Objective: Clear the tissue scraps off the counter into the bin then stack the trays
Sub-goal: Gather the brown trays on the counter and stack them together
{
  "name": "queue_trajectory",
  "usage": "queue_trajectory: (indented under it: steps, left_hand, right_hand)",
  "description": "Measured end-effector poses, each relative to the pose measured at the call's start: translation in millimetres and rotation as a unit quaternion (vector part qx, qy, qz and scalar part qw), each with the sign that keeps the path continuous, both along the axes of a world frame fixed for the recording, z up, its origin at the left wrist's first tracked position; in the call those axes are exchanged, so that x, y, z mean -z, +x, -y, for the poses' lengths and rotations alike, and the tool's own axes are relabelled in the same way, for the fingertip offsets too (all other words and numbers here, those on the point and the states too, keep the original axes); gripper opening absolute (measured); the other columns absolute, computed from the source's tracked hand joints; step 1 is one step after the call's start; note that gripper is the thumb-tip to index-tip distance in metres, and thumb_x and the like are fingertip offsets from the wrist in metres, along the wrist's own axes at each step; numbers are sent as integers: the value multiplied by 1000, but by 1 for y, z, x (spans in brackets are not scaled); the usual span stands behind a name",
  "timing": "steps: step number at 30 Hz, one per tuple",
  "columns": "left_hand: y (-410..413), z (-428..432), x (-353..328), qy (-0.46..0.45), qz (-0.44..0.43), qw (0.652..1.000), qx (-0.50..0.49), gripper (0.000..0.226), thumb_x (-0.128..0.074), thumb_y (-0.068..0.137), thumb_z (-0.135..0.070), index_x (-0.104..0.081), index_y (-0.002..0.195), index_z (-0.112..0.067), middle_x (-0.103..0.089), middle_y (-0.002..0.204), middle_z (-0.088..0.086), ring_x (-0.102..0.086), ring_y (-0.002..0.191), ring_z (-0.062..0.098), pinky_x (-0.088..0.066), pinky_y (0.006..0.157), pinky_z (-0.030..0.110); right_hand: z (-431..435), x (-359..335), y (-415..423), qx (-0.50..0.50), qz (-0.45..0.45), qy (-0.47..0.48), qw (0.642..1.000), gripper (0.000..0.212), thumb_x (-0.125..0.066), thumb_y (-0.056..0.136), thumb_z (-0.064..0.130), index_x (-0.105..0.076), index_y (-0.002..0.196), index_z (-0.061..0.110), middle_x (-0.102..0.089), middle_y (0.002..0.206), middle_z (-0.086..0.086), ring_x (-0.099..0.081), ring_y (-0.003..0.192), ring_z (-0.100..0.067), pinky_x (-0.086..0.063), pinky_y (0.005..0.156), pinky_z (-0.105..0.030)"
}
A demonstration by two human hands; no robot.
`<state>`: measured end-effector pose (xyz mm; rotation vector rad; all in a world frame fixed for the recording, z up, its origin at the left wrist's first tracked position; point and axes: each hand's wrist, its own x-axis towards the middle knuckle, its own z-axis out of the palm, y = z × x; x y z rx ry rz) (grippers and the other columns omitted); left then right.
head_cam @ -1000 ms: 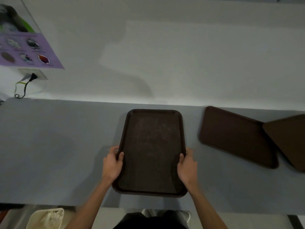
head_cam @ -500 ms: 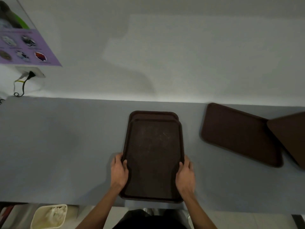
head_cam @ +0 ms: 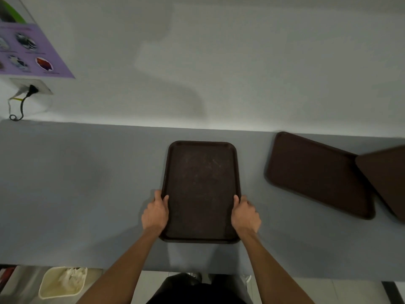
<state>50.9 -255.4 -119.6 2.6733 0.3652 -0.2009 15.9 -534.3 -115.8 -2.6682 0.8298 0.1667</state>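
On the counter (head_cam: 76, 183), left hand (head_cam: 155, 213) and right hand (head_cam: 245, 215) grip the brown tray (head_cam: 201, 189) by its long edges (thumbs over the rim), second tray (head_cam: 315, 174) and third tray (head_cam: 385, 176) touching off to the right, more room on its left.

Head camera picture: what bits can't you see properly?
- Rightmost tray: head view, cut off by the right edge.
- Beneath the held tray: head view, hidden by the tray itself.
- Poster: head view, cut by the left edge, words too small.
- Bin: head view, contents too blurred.
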Motion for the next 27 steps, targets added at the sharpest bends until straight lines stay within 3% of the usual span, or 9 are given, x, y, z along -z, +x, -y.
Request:
queue_trajectory:
  steps: [4,7,9,12,16,22,27]
  left_hand:
    - [3,0,2,55,-13,998,15,41,-32,108,-52,-43,120,-15,-71,105,21,-69,96,47,-52,77,52]
    - [3,1,3,58,-40,997,22,44,-30,108,-53,-43,122,-14,-71,107,22,-68,98,48,-52,79,53]
    - [2,0,4,8,-46,999,11,44,-36,108,-50,-43,123,-10,-69,113,26,-66,104,51,-51,83,54]
    - [-13,-10,3,-117,-24,993,-9,34,-54,106,-24,-46,131,-3,-66,123,27,-63,112,51,-51,89,54]
    - [-44,-34,2,-136,-12,989,51,51,-62,94,3,-55,143,-8,-68,124,16,-68,111,39,-55,98,42]
    - [-44,-28,-9,-120,-11,991,63,58,-65,87,10,-62,142,-8,-73,120,13,-70,111,32,-45,97,23]
    - [-24,-5,-15,-133,-15,990,41,58,-59,85,14,-62,140,-6,-72,119,17,-69,111,34,-44,94,20]
  right_hand:
    - [7,3,0,6,-14,-11,1000,53,-27,108,61,-61,109,21,-74,105,-10,-72,96,-38,-55,80,-45]
    - [8,5,1,4,11,24,1000,36,-35,108,56,-47,115,23,-72,108,-10,-71,94,-41,-54,76,-47]
    - [10,7,-2,4,45,86,995,27,-47,107,44,-41,123,24,-69,118,-12,-71,99,-41,-57,79,-49]
    - [15,13,-23,-30,71,160,984,50,-57,102,20,-35,147,27,-58,137,-11,-69,111,-37,-59,93,-53]
    - [16,15,-52,-50,65,177,981,69,-60,97,4,-35,159,22,-56,141,-8,-66,116,-30,-56,103,-45]
    - [20,18,-52,-37,104,168,980,61,-60,97,4,-47,155,22,-62,136,-6,-64,117,-26,-54,105,-38]
    - [31,21,-29,-18,119,152,981,62,-56,94,2,-51,151,26,-60,136,-6,-62,120,-26,-54,107,-41]
